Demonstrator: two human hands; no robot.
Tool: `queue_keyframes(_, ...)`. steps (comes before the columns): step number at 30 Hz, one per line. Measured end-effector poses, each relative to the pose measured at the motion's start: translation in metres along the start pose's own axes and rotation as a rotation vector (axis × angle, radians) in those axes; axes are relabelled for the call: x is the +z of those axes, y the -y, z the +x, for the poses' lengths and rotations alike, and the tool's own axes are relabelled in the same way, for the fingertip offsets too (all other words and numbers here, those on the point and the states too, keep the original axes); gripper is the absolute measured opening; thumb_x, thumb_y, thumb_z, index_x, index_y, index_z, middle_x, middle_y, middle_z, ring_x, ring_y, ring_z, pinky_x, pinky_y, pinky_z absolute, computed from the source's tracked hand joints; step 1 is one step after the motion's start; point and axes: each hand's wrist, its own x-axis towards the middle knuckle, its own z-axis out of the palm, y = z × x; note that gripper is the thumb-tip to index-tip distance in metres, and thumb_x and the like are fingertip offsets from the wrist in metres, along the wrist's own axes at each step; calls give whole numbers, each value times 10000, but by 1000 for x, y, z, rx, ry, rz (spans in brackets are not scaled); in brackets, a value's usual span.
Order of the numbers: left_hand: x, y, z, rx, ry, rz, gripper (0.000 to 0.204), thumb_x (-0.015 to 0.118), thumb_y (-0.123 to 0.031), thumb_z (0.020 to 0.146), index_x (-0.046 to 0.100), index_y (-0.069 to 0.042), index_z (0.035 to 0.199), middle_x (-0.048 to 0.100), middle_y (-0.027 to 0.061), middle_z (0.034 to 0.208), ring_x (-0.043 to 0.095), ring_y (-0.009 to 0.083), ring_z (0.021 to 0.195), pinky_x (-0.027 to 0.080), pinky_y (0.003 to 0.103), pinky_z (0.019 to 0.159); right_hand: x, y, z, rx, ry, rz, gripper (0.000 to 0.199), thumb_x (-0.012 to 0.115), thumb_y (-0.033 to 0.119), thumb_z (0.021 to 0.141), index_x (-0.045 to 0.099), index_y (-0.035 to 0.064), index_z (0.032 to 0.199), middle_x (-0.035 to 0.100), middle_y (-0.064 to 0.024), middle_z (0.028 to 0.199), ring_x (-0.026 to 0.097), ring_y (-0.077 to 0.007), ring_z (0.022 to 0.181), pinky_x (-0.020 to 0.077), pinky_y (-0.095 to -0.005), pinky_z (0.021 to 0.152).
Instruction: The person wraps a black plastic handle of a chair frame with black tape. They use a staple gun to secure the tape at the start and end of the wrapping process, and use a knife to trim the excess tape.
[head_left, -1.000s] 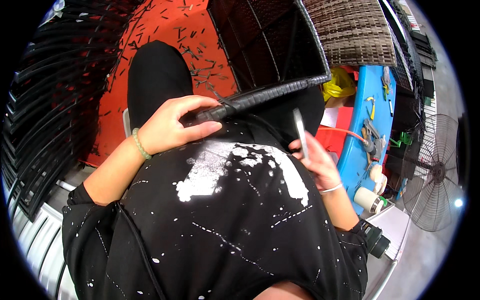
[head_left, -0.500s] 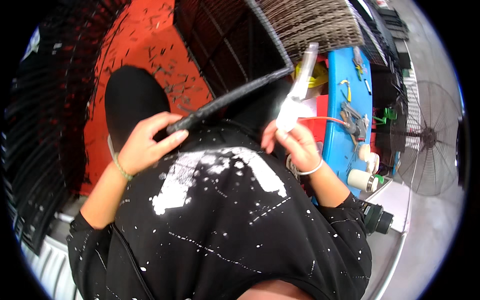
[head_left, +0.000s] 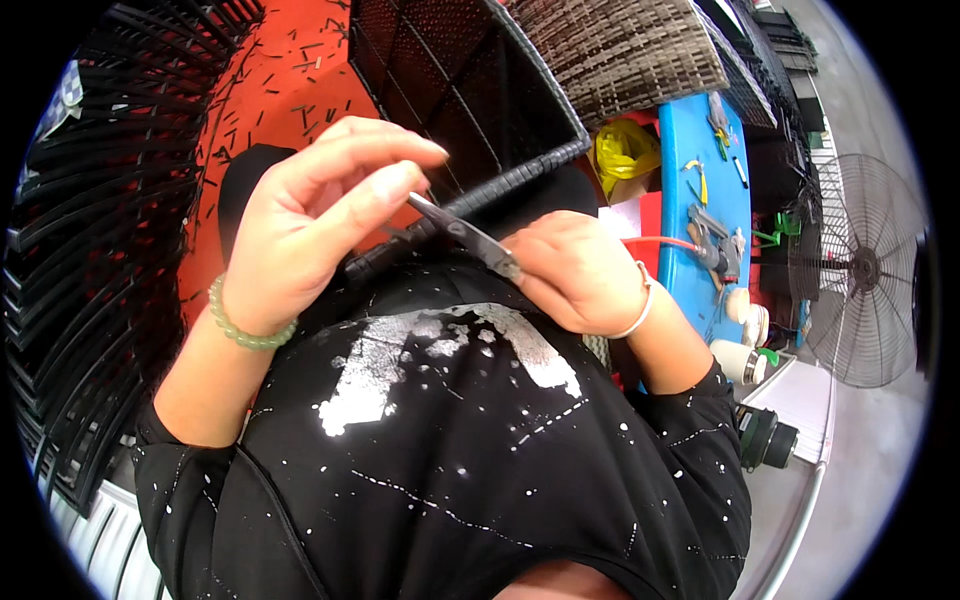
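My right hand [head_left: 583, 272] is closed around one end of a flat, dark grey metal blade [head_left: 468, 238], which slants up to the left across my lap. At the blade's far end is my left hand [head_left: 310, 215], raised, its fingers and thumb stretched out with a gap between them. The left thumb lies right by the blade's tip; whether it touches cannot be made out. Below and behind both hands, a black woven wicker frame [head_left: 515, 178] leans over my thighs, its wrapped edge toward me. The left hand hides part of that edge.
Red flooring [head_left: 290, 90] strewn with black scraps lies ahead. Black curved slats [head_left: 120, 200] stand at left. Beside my right arm, a blue table [head_left: 680, 180] carries an air tool [head_left: 712, 245], pliers [head_left: 700, 182] and a white cup [head_left: 735, 360]. A fan [head_left: 862, 268] stands beyond.
My left hand has let go of the wicker edge and risen. My right hand has swung left with the blade, which has turned from pointing up and shining brightly to slanting left.
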Motion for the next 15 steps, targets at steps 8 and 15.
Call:
queue_keyframes(8, -16, 27, -4, 68, -214, 633, 420, 667, -188, 983, 588, -33, 1366, 641, 79, 1315, 591, 158, 1186, 467, 336, 1043, -10, 8, -8, 101, 17, 527, 189, 590, 48, 957, 718, 4, 1089, 734, -158, 927, 715, -350, 851, 556, -398, 756)
queue_keyframes(15, -18, 17, -1, 205, 109, 622, 182, 778, -140, 901, 706, -19, 785, 639, 46, 685, 591, 131, 573, 442, 267, 526, -16, -4, -16, -20, 111, 534, 244, 617, 53, 940, 691, -30, 1158, 729, -195, 1090, 709, -383, 969, 547, -439, 865)
